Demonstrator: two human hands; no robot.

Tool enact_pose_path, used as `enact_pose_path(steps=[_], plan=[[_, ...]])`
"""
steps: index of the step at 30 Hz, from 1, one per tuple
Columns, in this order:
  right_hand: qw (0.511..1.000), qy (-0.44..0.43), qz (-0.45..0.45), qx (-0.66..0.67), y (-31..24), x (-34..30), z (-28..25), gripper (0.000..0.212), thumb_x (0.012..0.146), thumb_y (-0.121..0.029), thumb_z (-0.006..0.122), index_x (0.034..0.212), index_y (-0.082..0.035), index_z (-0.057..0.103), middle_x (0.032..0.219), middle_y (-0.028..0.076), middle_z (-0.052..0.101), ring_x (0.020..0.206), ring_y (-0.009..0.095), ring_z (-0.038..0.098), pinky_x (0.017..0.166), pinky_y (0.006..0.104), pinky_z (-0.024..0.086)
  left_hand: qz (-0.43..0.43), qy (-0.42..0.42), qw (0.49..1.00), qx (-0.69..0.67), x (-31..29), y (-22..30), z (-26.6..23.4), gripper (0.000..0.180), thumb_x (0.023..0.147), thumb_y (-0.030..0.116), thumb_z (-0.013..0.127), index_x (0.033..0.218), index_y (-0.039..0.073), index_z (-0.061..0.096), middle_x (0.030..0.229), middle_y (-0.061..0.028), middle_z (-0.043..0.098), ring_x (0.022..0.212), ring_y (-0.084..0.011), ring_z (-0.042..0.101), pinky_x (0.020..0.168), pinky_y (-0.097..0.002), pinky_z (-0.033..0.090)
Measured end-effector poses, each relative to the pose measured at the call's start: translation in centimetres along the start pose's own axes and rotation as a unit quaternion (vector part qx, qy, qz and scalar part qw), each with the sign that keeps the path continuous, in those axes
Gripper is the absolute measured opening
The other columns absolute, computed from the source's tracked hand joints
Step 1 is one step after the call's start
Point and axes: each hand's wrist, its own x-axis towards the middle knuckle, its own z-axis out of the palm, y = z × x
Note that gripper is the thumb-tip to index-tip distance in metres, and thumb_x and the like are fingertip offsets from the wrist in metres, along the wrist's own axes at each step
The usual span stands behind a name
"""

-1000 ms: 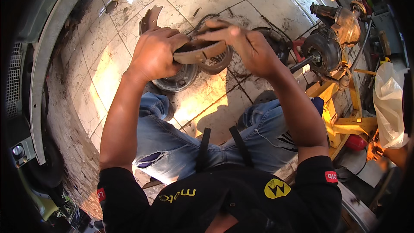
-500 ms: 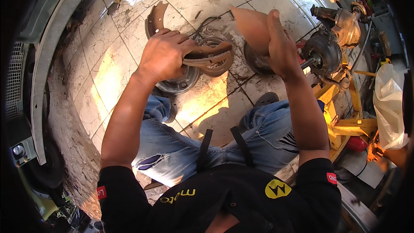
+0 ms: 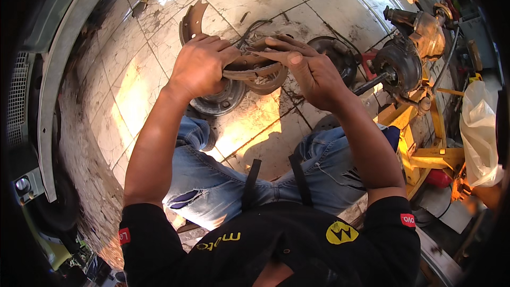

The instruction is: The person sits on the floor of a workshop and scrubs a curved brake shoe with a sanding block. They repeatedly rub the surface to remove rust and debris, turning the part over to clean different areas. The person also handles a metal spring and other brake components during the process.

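My left hand (image 3: 202, 66) is closed around a curved, rust-brown brake shoe (image 3: 192, 21). One end of the shoe rises past my knuckles, and its other end reaches right, toward my other hand. My right hand (image 3: 313, 77) pinches a brown sheet of what looks like sandpaper (image 3: 270, 55), seen nearly edge-on. The sheet lies at the shoe's right end, with my fingers stretched over it and the thumb nearer me; the exact contact is hidden. Beneath the held shoe are more curved shoes (image 3: 272, 84) and a round metal plate (image 3: 218, 105) on the floor.
A dark round drum (image 3: 340, 61) lies on the tiled floor (image 3: 154, 74) beyond my right hand. Farther right, an axle assembly (image 3: 401, 64) rests on a yellow stand (image 3: 438, 157), near a whitish plastic bag (image 3: 478, 127). A vehicle's metal edge (image 3: 50, 90) runs along the left.
My right hand has moved left with the brown sheet, from beside the brake shoe onto its right end. The sheet has turned from face-on to nearly edge-on. My left hand has barely moved.
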Motion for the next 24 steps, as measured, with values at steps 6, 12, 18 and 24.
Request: enact_pose_path(steps=[6, 12, 18, 24], plan=[[0.952, 0.020, 0.196, 0.233, 0.9, 1.2, -0.6, 0.059, 0.106, -0.042, 0.029, 0.107, 0.001, 0.070, 0.108, 0.017, 0.070, 0.101, 0.024, 0.065, 0.089, 0.0339, 0.050, -0.005, -0.004, 1.000, -0.010, 0.1, 0.1, 0.6, 0.049, 0.052, 0.011, 0.079, 0.100, 0.011, 0.066, 0.088, -0.0062, 0.063, 0.090, -0.0276, 0.062, 0.086, -0.0392, 0.048], [0.852, 0.124, 0.403, 0.310, -0.4, 1.0, -3.1, 0.064, 0.104, -0.050, 0.029, 0.120, 0.004, 0.060, 0.113, 0.015, 0.065, 0.098, 0.021, 0.064, 0.084, 0.0324, 0.052, -0.018, 0.021, 0.999, 0.018, -0.3, -0.1, 0.4, 0.052, 0.052, 0.011, 0.079, 0.103, 0.010, 0.066, 0.092, -0.0070, 0.064, 0.093, -0.0280, 0.062, 0.087, -0.0393, 0.048], [0.897, 0.095, 0.236, 0.362, -1.9, 0.6, 0.4, 0.059, 0.104, -0.048, 0.035, 0.121, 0.002, 0.061, 0.105, 0.012, 0.065, 0.095, 0.012, 0.059, 0.084, 0.0290, 0.048, -0.037, 0.023, 0.999, 0.004, 0.7, 1.3, 0.5, 0.054, 0.051, 0.012, 0.079, 0.104, 0.010, 0.065, 0.094, -0.0067, 0.064, 0.094, -0.0282, 0.062, 0.088, -0.0390, 0.048], [0.874, 0.030, 0.325, 0.360, 0.6, 0.2, -0.1, 0.060, 0.103, -0.048, 0.036, 0.132, 0.001, 0.053, 0.120, 0.014, 0.060, 0.109, 0.018, 0.057, 0.093, 0.0302, 0.046, -0.061, 0.000, 0.998, -0.010, 1.1, 1.7, 0.9, 0.054, 0.052, 0.011, 0.079, 0.104, 0.010, 0.064, 0.095, -0.0064, 0.064, 0.095, -0.0276, 0.062, 0.088, -0.0387, 0.048]])
